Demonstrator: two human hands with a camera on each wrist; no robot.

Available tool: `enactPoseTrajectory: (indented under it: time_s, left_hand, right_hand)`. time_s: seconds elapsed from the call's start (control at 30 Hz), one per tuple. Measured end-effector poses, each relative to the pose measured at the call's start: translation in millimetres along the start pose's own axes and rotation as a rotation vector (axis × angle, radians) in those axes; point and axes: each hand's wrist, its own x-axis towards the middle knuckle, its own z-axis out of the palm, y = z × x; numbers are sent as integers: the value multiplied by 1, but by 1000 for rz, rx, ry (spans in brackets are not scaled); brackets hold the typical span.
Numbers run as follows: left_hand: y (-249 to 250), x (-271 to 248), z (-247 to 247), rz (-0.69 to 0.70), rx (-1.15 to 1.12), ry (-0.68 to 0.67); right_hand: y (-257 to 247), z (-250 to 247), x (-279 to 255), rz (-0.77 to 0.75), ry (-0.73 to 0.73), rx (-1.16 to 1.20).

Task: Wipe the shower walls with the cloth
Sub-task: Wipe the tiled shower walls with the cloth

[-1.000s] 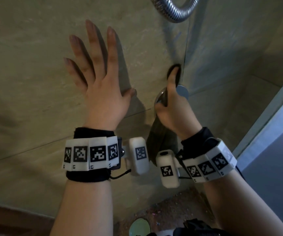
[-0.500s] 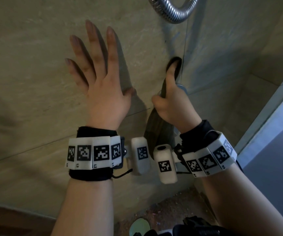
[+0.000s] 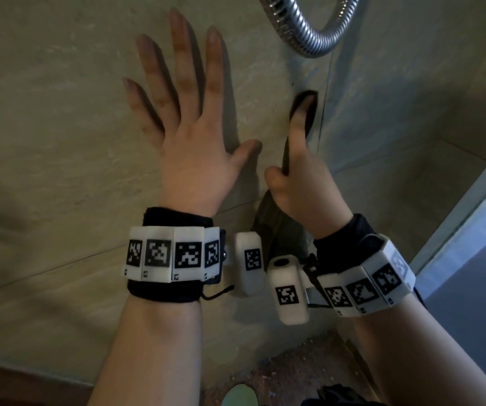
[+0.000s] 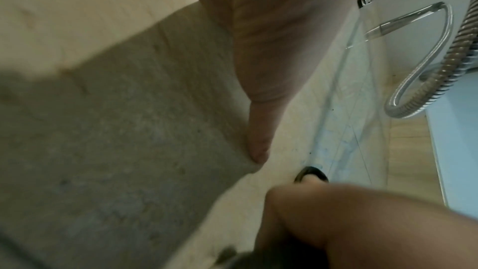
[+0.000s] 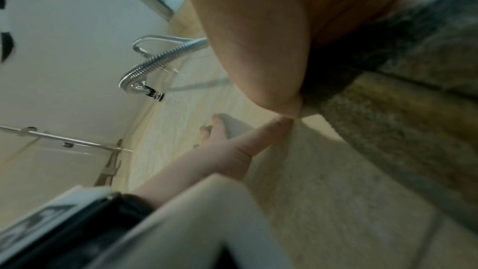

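Left hand [image 3: 195, 159]: flat on the beige shower wall [image 3: 60, 118], palm down. Grip fully open, all four fingers [image 3: 177, 54] straight and spread, thumb out to the side, nothing held.

Right hand [image 3: 297, 183]: grip closed around a dark cloth [image 3: 280, 227]. Index finger extended straight up with the cloth folded over its tip, pressing that fold against the wall just beside the vertical corner joint [image 3: 325, 106]. Thumb clamped on the cloth's near edge; remaining fingers hidden behind the hand. Rest of the cloth bunched under the palm, hanging toward the wrist.

Hands near each other, left thumb tip just beside the right thumb, not touching.

Corrugated metal shower hose [image 3: 303, 33] looped above the right index finger, apart from it. Marker-covered wristbands [image 3: 174, 253] on both wrists.
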Motion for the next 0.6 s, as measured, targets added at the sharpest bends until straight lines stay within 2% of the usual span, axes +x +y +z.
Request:
enactPoseTrajectory:
  time_s: [0.2, 0.47, 0.6]
  left_hand:
    - [1, 1, 0, 8, 50, -1]
    - [0, 0, 1, 0, 34, -20]
    - [0, 1, 1, -2, 32, -23]
  right_hand:
    - [12, 8, -15, 26, -98, -5]
    - [1, -16, 4, 80, -14, -75]
    - [6, 2, -13, 32, -116, -105]
